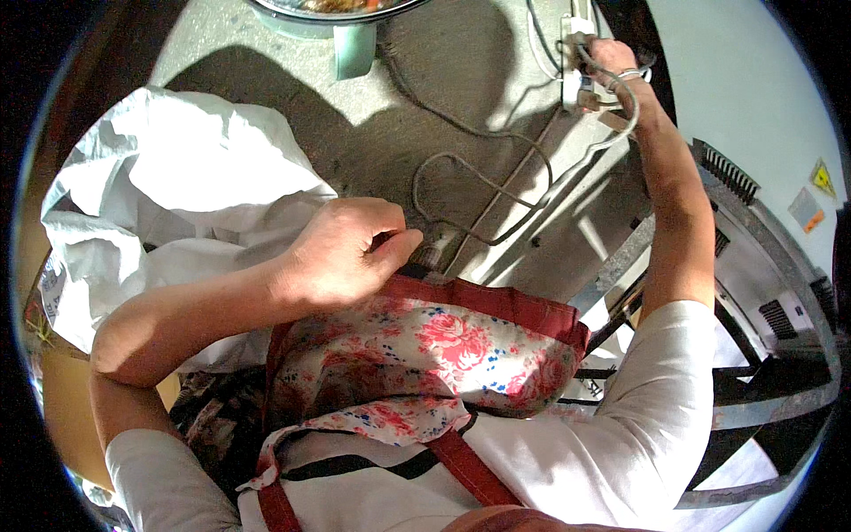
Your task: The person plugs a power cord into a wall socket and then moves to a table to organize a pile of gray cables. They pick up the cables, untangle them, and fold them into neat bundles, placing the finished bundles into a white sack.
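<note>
My right hand (613, 57) reaches to the far right, its fingers closed around a plug (582, 44) at a white power strip (574, 87). The fingers hide part of the plug, so I cannot tell whether it sits in a socket. A grey cable (631, 120) loops past my right wrist. My left hand (341, 253) is held over my lap in a loose fist, thumb close to the curled fingers, with nothing visible in it. It is nearest to my floral apron (456, 341) with a red border.
A pale green pot (355, 51) with a handle stands at the top, food partly visible inside. Its dark cord (434, 160) winds across the grey surface. White crumpled sheeting (195, 168) lies at left. A metal frame (776, 412) stands at right beside a pale wall (745, 80).
</note>
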Tool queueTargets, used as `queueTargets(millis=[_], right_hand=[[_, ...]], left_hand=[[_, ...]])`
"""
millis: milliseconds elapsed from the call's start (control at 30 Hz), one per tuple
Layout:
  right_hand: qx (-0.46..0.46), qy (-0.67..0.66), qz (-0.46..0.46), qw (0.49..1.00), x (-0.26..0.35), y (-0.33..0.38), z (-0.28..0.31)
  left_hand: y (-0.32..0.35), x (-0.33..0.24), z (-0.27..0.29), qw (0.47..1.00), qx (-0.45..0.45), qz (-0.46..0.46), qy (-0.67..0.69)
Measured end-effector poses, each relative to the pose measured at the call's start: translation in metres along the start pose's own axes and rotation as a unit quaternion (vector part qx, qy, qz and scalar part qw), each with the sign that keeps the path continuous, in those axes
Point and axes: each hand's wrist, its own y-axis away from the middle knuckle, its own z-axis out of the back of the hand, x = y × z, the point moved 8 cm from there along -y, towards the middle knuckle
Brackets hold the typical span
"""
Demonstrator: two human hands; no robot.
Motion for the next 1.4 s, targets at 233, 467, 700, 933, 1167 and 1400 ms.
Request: queueTargets(millis=[233,467,700,933,1167,1400], right_hand=[[-0.079,-0.086,-0.053,0.992,0.005,-0.015,0.000],[-0.339,-0.242,-0.137,0.899,-0.058,0.038,0.060],[-0.383,-0.361,-0.165,0.834,-0.034,0.134,0.191],[-0.242,-0.206,0.496,0.808,0.207,0.260,0.299],[-0.156,-0.253,0.499,0.814,0.239,0.349,0.222],[-0.139,-0.440,0.535,0.707,0.217,0.351,0.217]], left_hand=[[0.009,-0.032,0.005,0.999,-0.024,0.011,0.033],[0.029,-0.071,0.008,0.984,0.032,-0.124,-0.126],[0.067,-0.136,-0.012,0.920,0.157,-0.129,-0.334],[0.170,-0.173,0.010,0.864,0.140,-0.175,-0.451],[0.218,-0.157,0.044,0.876,-0.036,-0.105,-0.470],[0.228,-0.161,0.055,0.886,0.036,-0.106,-0.450]])
